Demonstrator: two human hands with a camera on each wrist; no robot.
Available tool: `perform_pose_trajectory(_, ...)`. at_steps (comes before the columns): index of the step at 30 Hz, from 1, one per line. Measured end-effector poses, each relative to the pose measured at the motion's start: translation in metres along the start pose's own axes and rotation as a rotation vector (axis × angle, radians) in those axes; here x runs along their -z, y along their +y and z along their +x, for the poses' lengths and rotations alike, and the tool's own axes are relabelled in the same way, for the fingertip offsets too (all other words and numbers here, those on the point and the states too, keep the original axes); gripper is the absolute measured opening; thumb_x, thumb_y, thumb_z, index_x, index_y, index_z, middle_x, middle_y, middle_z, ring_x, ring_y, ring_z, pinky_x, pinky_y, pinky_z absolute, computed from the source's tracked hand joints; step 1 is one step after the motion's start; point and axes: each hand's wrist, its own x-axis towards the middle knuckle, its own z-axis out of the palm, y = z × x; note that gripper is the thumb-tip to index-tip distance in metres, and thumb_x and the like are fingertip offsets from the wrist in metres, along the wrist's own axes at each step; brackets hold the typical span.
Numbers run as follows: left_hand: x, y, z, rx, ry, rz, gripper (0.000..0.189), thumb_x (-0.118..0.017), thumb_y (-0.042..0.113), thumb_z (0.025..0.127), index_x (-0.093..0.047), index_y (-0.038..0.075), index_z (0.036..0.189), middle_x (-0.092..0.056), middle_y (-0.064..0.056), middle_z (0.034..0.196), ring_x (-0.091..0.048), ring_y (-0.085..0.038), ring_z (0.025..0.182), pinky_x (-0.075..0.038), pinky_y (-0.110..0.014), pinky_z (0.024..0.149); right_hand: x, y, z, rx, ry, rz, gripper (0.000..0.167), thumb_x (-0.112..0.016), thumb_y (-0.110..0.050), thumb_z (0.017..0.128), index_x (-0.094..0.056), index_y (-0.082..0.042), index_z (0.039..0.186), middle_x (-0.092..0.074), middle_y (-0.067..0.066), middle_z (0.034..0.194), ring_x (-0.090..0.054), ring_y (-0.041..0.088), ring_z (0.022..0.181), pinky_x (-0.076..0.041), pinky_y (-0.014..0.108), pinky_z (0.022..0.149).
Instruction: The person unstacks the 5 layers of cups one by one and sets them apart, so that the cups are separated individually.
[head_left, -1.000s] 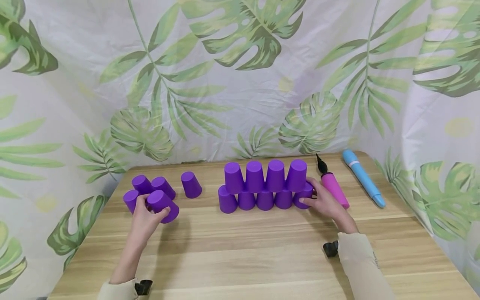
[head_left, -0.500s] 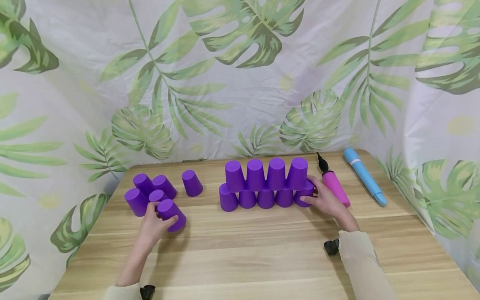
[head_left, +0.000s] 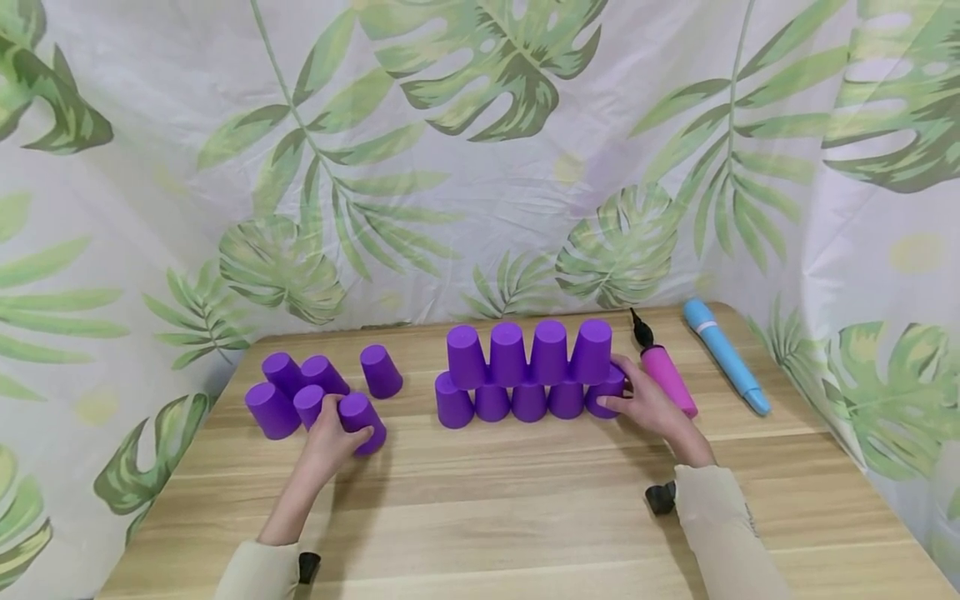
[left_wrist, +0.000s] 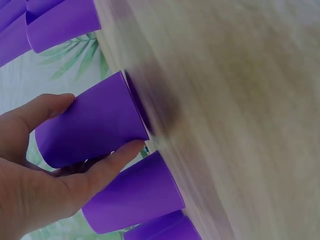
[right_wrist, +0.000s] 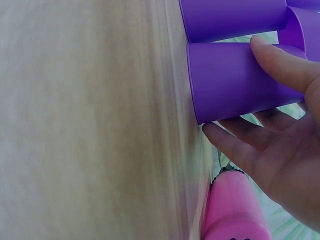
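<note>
My left hand (head_left: 327, 440) pinches an upside-down purple cup (left_wrist: 92, 122) between thumb and fingers, its rim close over the table. In the head view that cup is at the front right of a loose group of upside-down purple cups, with one cup (head_left: 310, 406) just behind the hand. To the right, a two-level wall of purple cups stands, an upper row (head_left: 507, 354) on a lower row (head_left: 529, 402). My right hand (head_left: 651, 406) holds the rightmost lower cup (right_wrist: 240, 82), thumb on its near side, fingers round its outer side.
A lone purple cup (head_left: 381, 372) stands between the loose group and the wall. Right of the wall lie a pink hand pump (head_left: 670, 382) with a black nozzle and a blue pump-like tube (head_left: 726, 357). A leaf-print curtain (head_left: 480, 167) hangs behind the wooden table (head_left: 510, 517).
My left hand has carried its cup to the right and down toward the table, away from the loose cups. My right hand stays at the end of the wall.
</note>
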Motion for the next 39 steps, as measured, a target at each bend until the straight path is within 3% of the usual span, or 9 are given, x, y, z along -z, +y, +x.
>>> perform_pose_trajectory(9, -0.002, -0.002, 0.002, -0.015, -0.005, -0.012, 0.072, -0.069, -0.001, 0.079, -0.026, -0.013, 0.135, -0.037, -0.039, 0.133, -0.039, -0.051, 0.124, -0.031, -0.058, 0.107, 0.0, 0.001, 0.001, -0.015, -0.009, 0.009, 0.069, -0.069, -0.007, 0.088, -0.031, 0.001, 0.145, -0.049, 0.031, 0.132, -0.051, 0.047, 0.118, -0.047, 0.054, 0.095)
perform_pose_trajectory(14, -0.002, 0.003, -0.002, -0.069, 0.028, 0.014, 0.075, -0.072, -0.002, 0.079, -0.027, -0.011, 0.139, -0.034, -0.038, 0.133, -0.036, -0.049, 0.124, -0.03, -0.059, 0.107, 0.0, 0.001, 0.001, -0.011, -0.008, 0.004, 0.069, -0.069, -0.007, 0.088, -0.031, 0.001, 0.145, -0.049, 0.031, 0.132, -0.051, 0.047, 0.118, -0.047, 0.054, 0.095)
perform_pose_trajectory(21, -0.005, 0.023, -0.009, -0.232, 0.195, 0.124, 0.066, -0.075, -0.002, 0.075, -0.042, -0.009, 0.131, -0.041, -0.032, 0.128, -0.041, -0.05, 0.116, -0.036, -0.06, 0.099, 0.0, 0.001, 0.002, -0.01, -0.009, 0.001, 0.07, -0.068, -0.003, 0.088, -0.03, 0.001, 0.145, -0.047, 0.031, 0.134, -0.05, 0.047, 0.12, -0.046, 0.055, 0.096)
perform_pose_trajectory(26, -0.01, 0.043, -0.012, -0.387, 0.339, 0.092, 0.06, -0.075, -0.01, 0.07, -0.05, -0.01, 0.124, -0.046, -0.031, 0.124, -0.044, -0.047, 0.112, -0.038, -0.056, 0.097, 0.001, 0.0, 0.002, -0.009, -0.004, -0.007, 0.07, -0.069, -0.003, 0.087, -0.03, 0.002, 0.145, -0.047, 0.031, 0.133, -0.05, 0.047, 0.12, -0.045, 0.055, 0.096)
perform_pose_trajectory(29, -0.013, 0.057, -0.012, -0.475, 0.389, 0.066, 0.059, -0.075, -0.012, 0.07, -0.05, -0.01, 0.123, -0.048, -0.031, 0.121, -0.046, -0.046, 0.109, -0.039, -0.054, 0.094, 0.0, 0.001, 0.002, -0.004, -0.006, -0.005, 0.07, -0.069, -0.003, 0.087, -0.03, 0.002, 0.145, -0.047, 0.031, 0.133, -0.05, 0.047, 0.12, -0.045, 0.055, 0.096)
perform_pose_trajectory(33, -0.016, 0.075, -0.011, -0.499, 0.361, -0.005, 0.057, -0.075, -0.006, 0.076, -0.049, -0.008, 0.126, -0.049, -0.028, 0.123, -0.048, -0.042, 0.112, -0.041, -0.052, 0.096, 0.0, 0.001, 0.002, -0.01, -0.008, 0.008, 0.07, -0.069, -0.003, 0.087, -0.031, 0.002, 0.145, -0.048, 0.031, 0.133, -0.05, 0.047, 0.12, -0.046, 0.055, 0.096)
perform_pose_trajectory(39, -0.027, 0.099, -0.003, -0.376, 0.15, -0.225, 0.072, -0.075, 0.013, 0.084, -0.035, 0.001, 0.142, -0.041, -0.02, 0.141, -0.039, -0.035, 0.131, -0.036, -0.051, 0.108, 0.001, 0.002, 0.003, -0.005, -0.004, 0.011, 0.069, -0.069, -0.003, 0.087, -0.031, 0.002, 0.144, -0.049, 0.031, 0.131, -0.051, 0.047, 0.119, -0.046, 0.055, 0.096)
